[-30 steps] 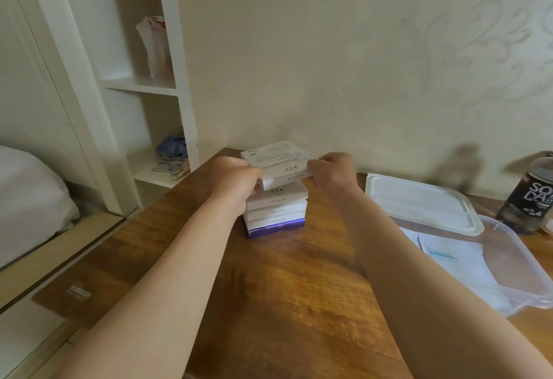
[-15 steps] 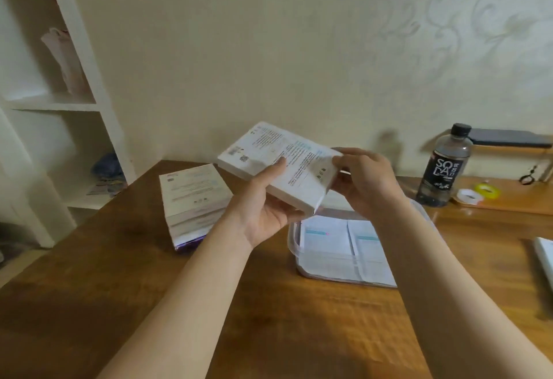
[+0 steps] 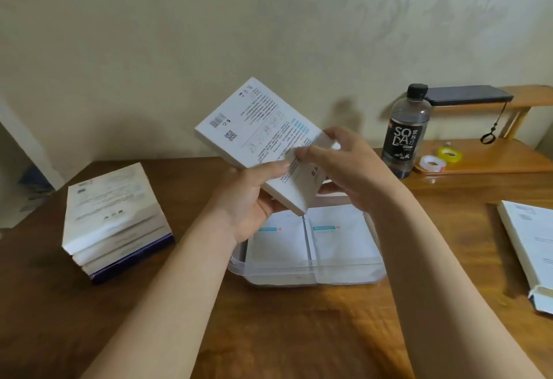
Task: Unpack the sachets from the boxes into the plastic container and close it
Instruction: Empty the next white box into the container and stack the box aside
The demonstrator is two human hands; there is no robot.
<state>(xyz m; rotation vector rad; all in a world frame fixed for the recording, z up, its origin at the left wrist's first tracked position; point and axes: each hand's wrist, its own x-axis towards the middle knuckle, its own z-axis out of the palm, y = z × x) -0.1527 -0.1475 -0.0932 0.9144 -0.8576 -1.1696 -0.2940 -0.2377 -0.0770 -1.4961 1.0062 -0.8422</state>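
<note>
At the left of the wooden worktop (image 3: 269,333) sits a stack of boxes (image 3: 113,220), white with a dark purple one at the bottom. Right of it, the left hand (image 3: 254,196) holds a white box (image 3: 257,127) tilted in the air, fingers curled beneath and thumb on its printed face. The right hand (image 3: 344,166) pinches that box's end flap. Directly below both hands, the clear plastic container (image 3: 299,274) stands open with two sachets (image 3: 278,238) lying side by side inside. Farther right, a dark soda bottle (image 3: 407,130) stands near the patterned wall (image 3: 269,19), beside two tape rolls (image 3: 432,163). An opened box (image 3: 532,247) lies flat at the right edge.
</note>
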